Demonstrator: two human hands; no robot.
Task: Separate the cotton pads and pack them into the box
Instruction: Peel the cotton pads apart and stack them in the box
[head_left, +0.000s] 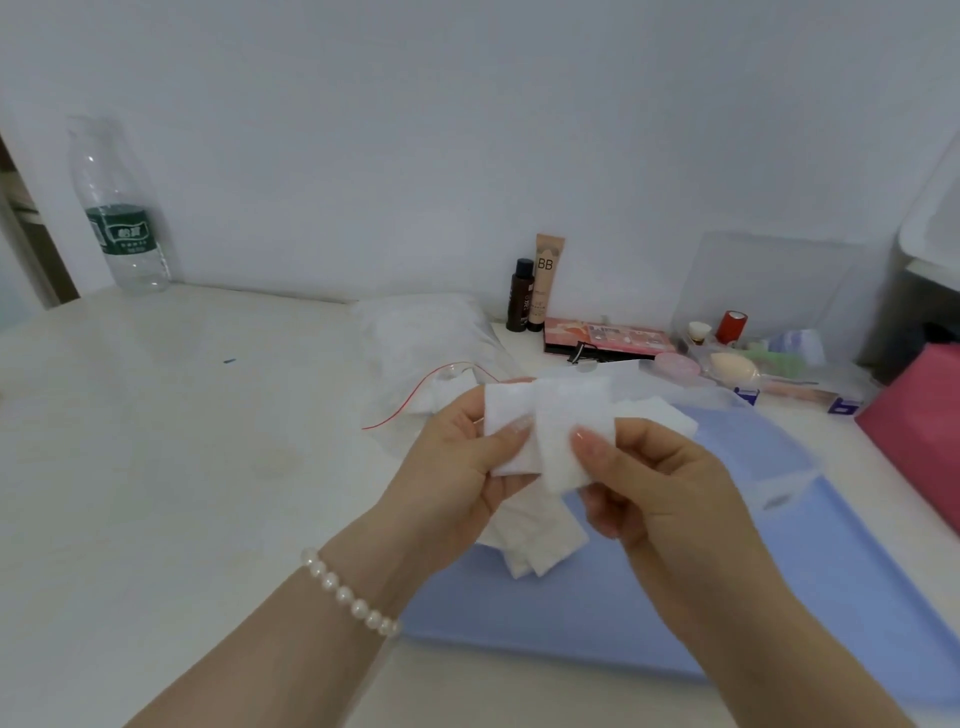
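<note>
Left hand (457, 467), right hand (654, 483): both pinching overlapped cotton pads (550, 436) above the blue mat (727, 597) | box: not identifiable | risk: thin pads cling, so two may lift together.

White square cotton pads (550, 436), thin and soft, fanned overlapping, held up above a blue box (675, 597); a few more pads (540, 545) lie heaped at its left edge

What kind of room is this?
Probably a bedroom or dressing corner at home: a BB cream tube, an eyeshadow palette and a makeup sponge sit on a white table against the wall.
</note>
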